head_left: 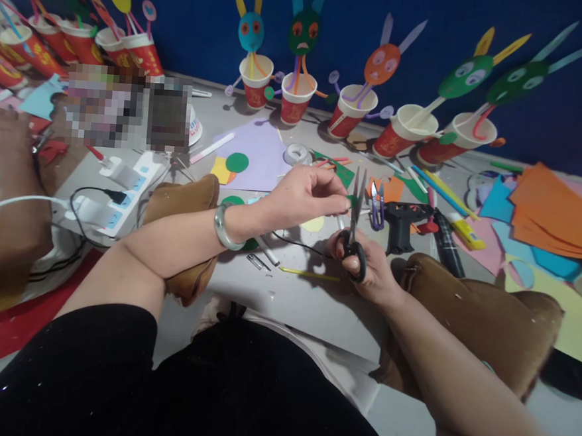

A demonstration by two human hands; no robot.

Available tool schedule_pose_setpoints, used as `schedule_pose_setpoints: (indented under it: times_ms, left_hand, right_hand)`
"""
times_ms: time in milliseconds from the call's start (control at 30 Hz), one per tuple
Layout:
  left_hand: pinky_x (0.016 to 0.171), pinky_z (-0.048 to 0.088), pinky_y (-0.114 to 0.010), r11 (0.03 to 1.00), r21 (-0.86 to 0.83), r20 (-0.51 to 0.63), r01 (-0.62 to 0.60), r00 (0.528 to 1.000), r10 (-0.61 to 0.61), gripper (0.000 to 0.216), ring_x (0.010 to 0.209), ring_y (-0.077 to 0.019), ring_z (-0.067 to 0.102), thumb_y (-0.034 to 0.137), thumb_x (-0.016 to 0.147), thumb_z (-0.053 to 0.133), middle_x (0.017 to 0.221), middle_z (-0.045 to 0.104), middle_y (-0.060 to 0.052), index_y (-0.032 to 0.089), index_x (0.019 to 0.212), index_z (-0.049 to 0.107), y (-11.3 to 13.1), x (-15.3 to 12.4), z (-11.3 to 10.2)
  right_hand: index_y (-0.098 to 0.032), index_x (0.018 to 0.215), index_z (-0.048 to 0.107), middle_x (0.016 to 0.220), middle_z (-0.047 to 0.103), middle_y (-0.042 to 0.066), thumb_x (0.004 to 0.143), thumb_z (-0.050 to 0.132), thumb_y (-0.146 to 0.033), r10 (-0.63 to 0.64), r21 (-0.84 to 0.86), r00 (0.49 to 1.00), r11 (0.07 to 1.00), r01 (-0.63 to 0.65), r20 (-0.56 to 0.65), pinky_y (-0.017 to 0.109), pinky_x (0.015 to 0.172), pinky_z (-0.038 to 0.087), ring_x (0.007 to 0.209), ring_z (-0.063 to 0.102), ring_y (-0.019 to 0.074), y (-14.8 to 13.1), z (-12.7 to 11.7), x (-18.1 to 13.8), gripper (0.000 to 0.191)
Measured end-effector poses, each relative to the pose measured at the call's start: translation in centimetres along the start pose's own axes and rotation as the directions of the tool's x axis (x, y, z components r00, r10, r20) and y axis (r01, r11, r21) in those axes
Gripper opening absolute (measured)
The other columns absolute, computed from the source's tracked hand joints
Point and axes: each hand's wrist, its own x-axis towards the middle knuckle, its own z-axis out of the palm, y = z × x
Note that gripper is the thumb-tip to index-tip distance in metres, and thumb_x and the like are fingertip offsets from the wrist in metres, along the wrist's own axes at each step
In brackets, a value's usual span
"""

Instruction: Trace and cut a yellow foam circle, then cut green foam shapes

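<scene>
My right hand (367, 266) is wrapped round the black handles of a pair of scissors (355, 212). Their blades point up and stand slightly apart. Beside the blades, the thumb and fingers of my left hand (305, 196) pinch a small piece of green paper (352, 201), mostly hidden by the fingertips. Just right of the scissors lie purple-handled thread snips (377, 207) and a black glue gun (403, 226). Below my hands a thin yellow strip (309, 274) rests on the grey table (285, 297).
Red paper cups (297, 105) with paper animal heads line the back. Orange paper sheets (563, 214) are stacked at right. A white power strip (128, 193) with cables sits left. Brown cushions (477, 324) lie under my forearms. Another person's arm (12, 178) is at far left.
</scene>
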Motion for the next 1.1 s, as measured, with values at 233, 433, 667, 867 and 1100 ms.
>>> schedule_pose_setpoints:
  times_ms: [233, 433, 667, 867, 1100]
  left_hand:
    - [0.071, 0.055, -0.025, 0.999, -0.024, -0.043, 0.033, 0.999, -0.034, 0.03, 0.068, -0.0089, 0.064, 0.034, 0.095, 0.07, 0.072, 0.069, -0.002, 0.015, 0.073, 0.067, 0.1, 0.1, 0.2]
    - [0.07, 0.055, -0.026, 0.998, -0.041, -0.03, 0.048, 0.998, -0.049, 0.048, 0.069, -0.0111, 0.065, 0.055, 0.097, 0.069, 0.072, 0.069, -0.005, 0.015, 0.071, 0.066, 0.2, 0.1, 0.3]
    - [0.068, 0.051, -0.026, 1.0, -0.021, 0.038, 0.002, 0.999, -0.001, 0.038, 0.069, -0.0093, 0.059, 0.045, 0.078, 0.088, 0.071, 0.066, -0.001, 0.014, 0.075, 0.068, -0.2, 0.1, -0.1]
    - [0.067, 0.049, -0.025, 0.999, -0.032, 0.053, 0.008, 0.999, -0.006, 0.027, 0.065, -0.0081, 0.056, 0.034, 0.078, 0.085, 0.068, 0.065, 0.001, 0.015, 0.072, 0.067, -0.2, 0.1, -0.1]
    - [0.067, 0.049, -0.024, 0.999, -0.031, 0.049, 0.008, 0.999, -0.007, 0.022, 0.065, -0.0076, 0.056, 0.029, 0.078, 0.082, 0.068, 0.066, 0.001, 0.015, 0.071, 0.067, -0.1, 0.1, -0.1]
  right_hand:
    - [-0.024, 0.071, 0.054, 0.069, 0.058, 0.004, 0.083, 0.056, -0.094, -0.035, 0.023, 0.999, 0.999, 0.035, -0.01, 0.038, 0.064, 0.046, 0.07, 0.053, 0.022, 0.2, 0.1, 0.0, 0.071]
    - [-0.024, 0.072, 0.053, 0.07, 0.057, 0.004, 0.082, 0.056, -0.095, -0.01, 0.029, 1.0, 1.0, 0.01, -0.014, 0.038, 0.063, 0.046, 0.07, 0.054, 0.0225, 0.6, 0.1, -0.1, 0.071]
    - [-0.025, 0.071, 0.054, 0.071, 0.059, 0.005, 0.08, 0.056, -0.097, 0.008, 0.004, 1.0, 1.0, -0.008, -0.003, 0.038, 0.064, 0.044, 0.072, 0.054, 0.0232, 0.3, 0.1, 0.0, 0.072]
    - [-0.025, 0.072, 0.054, 0.069, 0.058, 0.003, 0.081, 0.054, -0.097, -0.008, -0.01, 1.0, 1.0, 0.008, 0.022, 0.039, 0.065, 0.043, 0.068, 0.052, 0.0216, -0.4, 0.0, 0.2, 0.073]
    - [-0.024, 0.074, 0.055, 0.072, 0.059, 0.004, 0.086, 0.056, -0.091, -0.053, -0.003, 0.999, 0.999, 0.053, 0.011, 0.038, 0.066, 0.044, 0.071, 0.053, 0.0223, 0.1, 0.0, 0.1, 0.068]
